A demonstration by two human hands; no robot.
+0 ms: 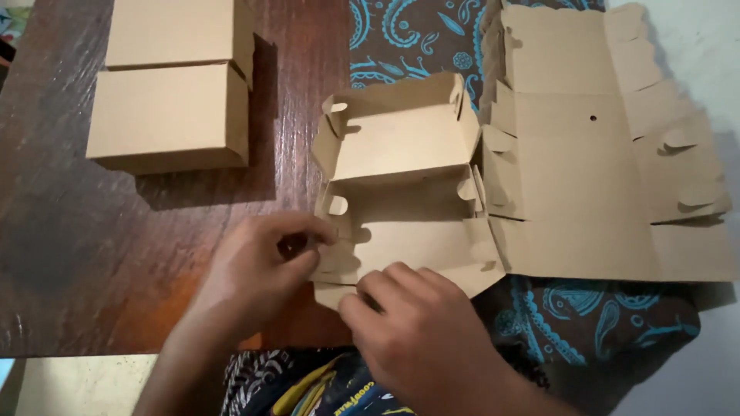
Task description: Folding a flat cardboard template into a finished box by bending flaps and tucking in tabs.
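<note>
Looking down from the head cam, the person is sitting at a dark wooden desk (pixel 69 254) and working on a half-folded brown cardboard box (pixel 401 185) that's lying right at the desk's right edge, partly hanging over a dark cloth with a turquoise paisley pattern (pixel 416 35). The left hand (pixel 258 266) is sitting at the box's near-left corner, and its fingers (pixel 308 231) are curling in and pinching a little side tab there, thumb and forefinger closing on the card. The right hand (pixel 424 331) is lying over the near edge of the same box, fingers (pixel 389 281) bent and pressing down on the front flap, so it's gripping the box too rather than hanging loose. The far wall of the box is already standing up, with the small locking tabs poking out at its corners. Just to the right, touching the box, a stack of flat unfolded box blanks (pixel 593 154) is lying spread out over the cloth. Over at the far left of the desk, well apart from the hands, two finished closed boxes (pixel 173 92) are sitting tight against each other, one behind the other.
</note>
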